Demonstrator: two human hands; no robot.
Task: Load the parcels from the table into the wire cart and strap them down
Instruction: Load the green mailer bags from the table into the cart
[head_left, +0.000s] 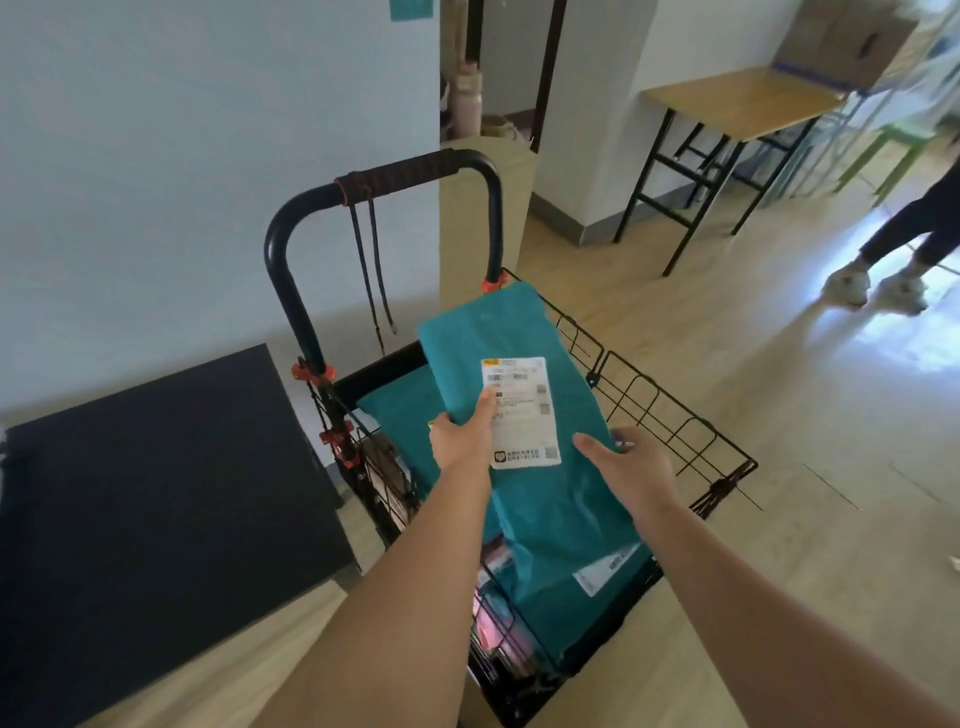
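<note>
**Teal parcel going onto the load; strap not yet used**

Left of the wire cart (670, 415) lies the dark worktop (156, 493); only part of it shows, so I cannot tell whether more parcels wait there. At the cart's far-left end rises its black handle (395, 174), and a dark strap (371, 260) hangs loose from it, fastened to nothing below.

Inside the cart, near the handle end, a lower parcel (400, 415) already rests, and something pink (493, 623) shows through the wire at the near end.

Above these, over the middle of the cart, is the teal parcel (582, 519) with its white label (524, 410) facing up. The left hand (462, 431) grips its left edge, thumb on the label. The right hand (634, 462) holds its right edge, thumb laid across the top.

To the right of the cart, well apart, stands another person's legs (914, 223).

Judging by this, loading is well along but not proven finished. This parcel must be let go, and the strapping is wholly left to do.
</note>
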